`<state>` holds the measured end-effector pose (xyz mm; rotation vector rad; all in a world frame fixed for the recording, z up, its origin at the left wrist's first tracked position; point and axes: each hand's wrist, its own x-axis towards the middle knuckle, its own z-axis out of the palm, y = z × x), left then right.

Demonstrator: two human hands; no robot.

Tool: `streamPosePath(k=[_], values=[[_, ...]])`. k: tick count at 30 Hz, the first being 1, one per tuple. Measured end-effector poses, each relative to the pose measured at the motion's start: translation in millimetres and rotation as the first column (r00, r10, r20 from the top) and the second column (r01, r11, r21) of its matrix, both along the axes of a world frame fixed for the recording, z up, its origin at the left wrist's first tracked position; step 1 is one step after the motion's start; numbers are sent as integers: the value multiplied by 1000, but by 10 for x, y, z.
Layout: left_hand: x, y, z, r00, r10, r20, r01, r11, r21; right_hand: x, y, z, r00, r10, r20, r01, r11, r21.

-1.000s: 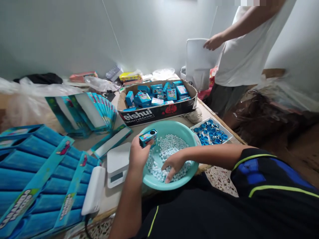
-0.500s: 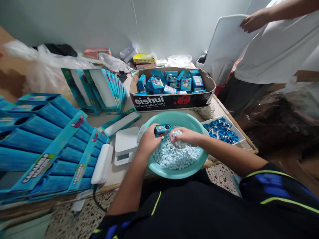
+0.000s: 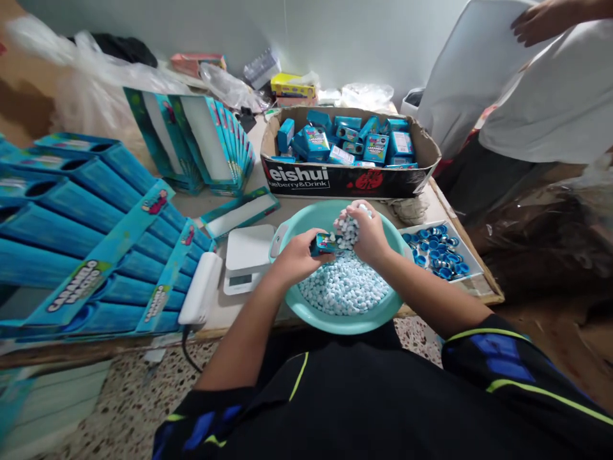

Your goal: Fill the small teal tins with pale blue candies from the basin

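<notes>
My left hand (image 3: 301,257) is wrapped round a small blue candy box (image 3: 326,242), tilted over the left side of a mint-green basin (image 3: 299,300). Small white and pale blue candies (image 3: 347,284) fill the lower part of the basin. My right hand (image 3: 366,233) is closed round a heap of these candies, right beside the top end of the box, and some lie at the box's mouth. Left of the basin stands a white digital scale (image 3: 249,254).
Behind the basin is a carton (image 3: 345,181) of filled-looking blue boxes. A white tray (image 3: 472,265) of blue caps lies right. Blue display sleeves (image 3: 110,255) and a white device (image 3: 201,287) stand left. A person (image 3: 550,96) holds a pale panel at upper right.
My right hand has risen from the candies with a handful and come to the box's mouth. The box has shifted slightly right. The whole view has also shifted a little.
</notes>
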<state>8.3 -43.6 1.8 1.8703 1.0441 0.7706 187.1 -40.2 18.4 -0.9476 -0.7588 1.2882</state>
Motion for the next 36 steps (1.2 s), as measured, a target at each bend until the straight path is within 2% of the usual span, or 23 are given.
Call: streamPosePath(k=[4, 8, 12, 19, 23, 27, 31, 36], values=[[15, -23, 21, 999, -18, -31, 19, 1000, 8, 3, -17, -21, 998, -21, 52, 19, 999, 33], [27, -40, 17, 997, -68, -40, 70, 996, 48, 24, -66, -3, 999, -36, 24, 35, 998, 54], [33, -32, 8, 997, -80, 17, 79, 995, 54, 22, -100, 18, 999, -26, 22, 23, 992, 122], [9, 0, 19, 992, -84, 93, 91, 993, -77, 34, -165, 16, 956, 38, 292, -136, 936, 324], [-11, 8, 26, 988, -102, 117, 118, 983, -141, 61, -191, 53, 888, 109, 447, -281, 898, 338], [-6, 12, 42, 987, -111, 116, 126, 983, -133, 91, -164, 50, 854, 126, 505, -337, 873, 352], [6, -5, 39, 995, -37, 87, 47, 993, -112, 128, -162, 22, 855, 102, 508, -301, 896, 327], [12, -25, 15, 998, 9, 69, -3, 997, -79, 220, -207, -3, 829, -3, 560, -217, 920, 325]])
